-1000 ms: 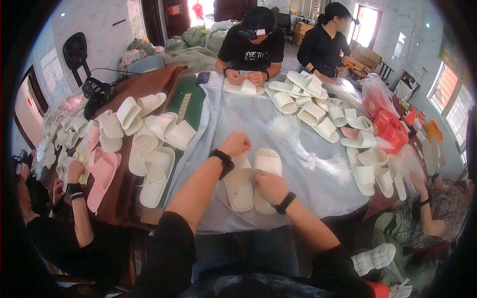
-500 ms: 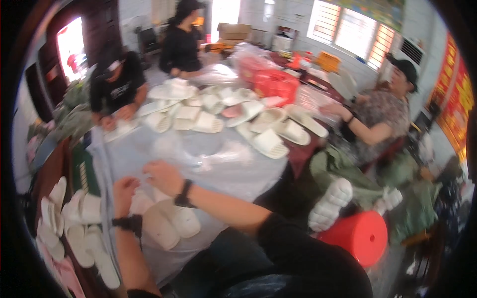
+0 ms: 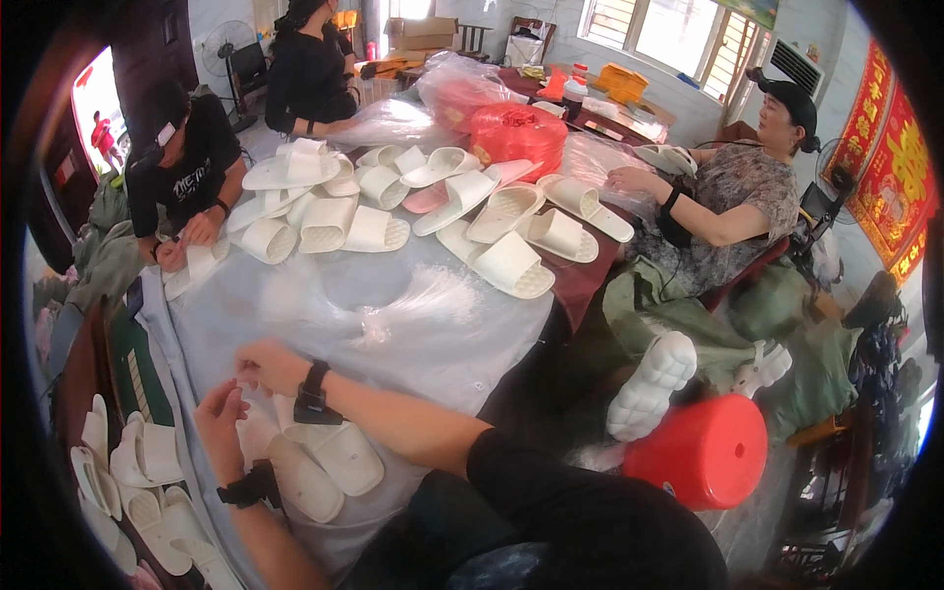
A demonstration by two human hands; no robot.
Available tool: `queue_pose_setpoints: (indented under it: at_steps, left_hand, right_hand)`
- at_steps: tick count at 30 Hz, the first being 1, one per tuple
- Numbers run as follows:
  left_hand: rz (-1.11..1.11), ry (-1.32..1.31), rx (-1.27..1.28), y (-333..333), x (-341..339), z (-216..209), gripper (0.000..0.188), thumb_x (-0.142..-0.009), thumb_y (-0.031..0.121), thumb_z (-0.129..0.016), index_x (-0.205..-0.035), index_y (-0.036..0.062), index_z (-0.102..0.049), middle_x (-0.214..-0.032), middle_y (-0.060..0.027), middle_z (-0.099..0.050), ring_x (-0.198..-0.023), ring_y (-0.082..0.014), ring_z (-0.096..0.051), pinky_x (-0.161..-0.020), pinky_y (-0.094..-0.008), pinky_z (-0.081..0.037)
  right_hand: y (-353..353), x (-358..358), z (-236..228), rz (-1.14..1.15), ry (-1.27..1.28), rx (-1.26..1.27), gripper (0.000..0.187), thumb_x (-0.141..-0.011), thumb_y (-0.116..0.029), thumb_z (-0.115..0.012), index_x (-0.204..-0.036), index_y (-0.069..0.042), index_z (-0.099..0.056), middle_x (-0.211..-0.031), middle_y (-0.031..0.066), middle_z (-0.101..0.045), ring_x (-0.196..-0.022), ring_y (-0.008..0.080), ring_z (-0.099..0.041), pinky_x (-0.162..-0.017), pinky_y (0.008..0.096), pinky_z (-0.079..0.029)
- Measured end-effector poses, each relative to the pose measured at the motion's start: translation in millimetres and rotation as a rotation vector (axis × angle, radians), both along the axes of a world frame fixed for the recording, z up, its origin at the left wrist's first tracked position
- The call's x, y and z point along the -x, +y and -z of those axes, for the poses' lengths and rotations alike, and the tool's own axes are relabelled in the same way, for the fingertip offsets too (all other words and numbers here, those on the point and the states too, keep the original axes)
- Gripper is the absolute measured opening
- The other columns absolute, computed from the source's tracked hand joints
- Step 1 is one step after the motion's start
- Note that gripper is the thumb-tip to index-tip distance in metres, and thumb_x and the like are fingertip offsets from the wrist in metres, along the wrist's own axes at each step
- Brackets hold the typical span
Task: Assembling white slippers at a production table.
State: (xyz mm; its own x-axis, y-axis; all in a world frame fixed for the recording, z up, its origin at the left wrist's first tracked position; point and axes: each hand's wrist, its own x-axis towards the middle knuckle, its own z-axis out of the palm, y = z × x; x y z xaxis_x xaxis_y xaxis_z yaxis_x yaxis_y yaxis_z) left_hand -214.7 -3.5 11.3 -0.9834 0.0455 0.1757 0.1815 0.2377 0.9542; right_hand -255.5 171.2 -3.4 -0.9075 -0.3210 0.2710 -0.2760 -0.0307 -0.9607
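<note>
Close together over the near left of the grey-covered table [image 3: 472, 369] are my left hand [image 3: 222, 421] and my right hand [image 3: 272, 366], fingertips almost meeting. Both have fingers bent and pinched; whatever lies between them is too small to make out. Just beside my wrists rests a pair of white slippers [image 3: 339, 459], partly hidden by my right forearm. A pinkish piece shows beneath my right wrist, mostly covered. Beyond my hands lies a spread bundle of thin clear plastic strands [image 3: 418, 307].
A heap of white slippers [image 3: 329, 221] covers the table's far side, backed by a red roll of plastic twine [image 3: 518, 141]. More slippers [image 3: 147, 452] lie at the left edge. A red stool [image 3: 703, 452] stands at right. Three people work around the table.
My hands have drawn together and shifted left and slightly down, fingertips now nearly touching. The view has turned, and the person at right now has a slipper raised in one hand.
</note>
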Motion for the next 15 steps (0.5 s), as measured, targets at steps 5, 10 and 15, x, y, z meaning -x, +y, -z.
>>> queue_pose_setpoints:
  at_steps: [5, 10, 15]
  left_hand:
    - [0.024, 0.017, -0.114, -6.4, 6.1, 18.9, 0.015, -0.086, 0.007, -0.066, -0.096, -0.0028, -0.064, -0.086, -0.0047, -0.065, -0.069, -0.0117, -0.059, -0.061, -0.0235, -0.046]
    - [0.102, -0.038, -0.118, 8.4, 5.8, 27.4, 0.011, -0.087, 0.006, -0.063, -0.096, 0.0001, -0.064, -0.086, -0.0037, -0.064, -0.076, -0.0106, -0.058, -0.069, -0.0245, -0.047]
    - [0.048, -0.071, -0.140, 13.3, -1.8, 16.6, 0.013, -0.088, 0.011, -0.064, -0.098, 0.0016, -0.065, -0.086, -0.0012, -0.064, -0.075, -0.0089, -0.056, -0.068, -0.0229, -0.043]
  right_hand:
    - [3.9, -2.6, -7.9, 0.087, 0.114, 0.036, 0.007, -0.086, -0.008, -0.059, -0.083, -0.001, -0.060, -0.061, 0.0074, -0.059, -0.051, 0.0138, -0.057, -0.051, 0.0298, -0.046]
    - [0.7, -12.4, -1.8, 0.139, 0.211, 0.037, 0.012, -0.084, -0.013, -0.062, -0.082, -0.001, -0.058, -0.060, 0.0095, -0.058, -0.053, 0.0170, -0.057, -0.052, 0.0313, -0.045]
    - [-4.8, -15.7, 6.5, 0.298, 0.397, -0.133, 0.017, -0.080, -0.020, -0.060, -0.074, -0.004, -0.059, -0.066, 0.0179, -0.059, -0.061, 0.0385, -0.057, -0.056, 0.0428, -0.046]
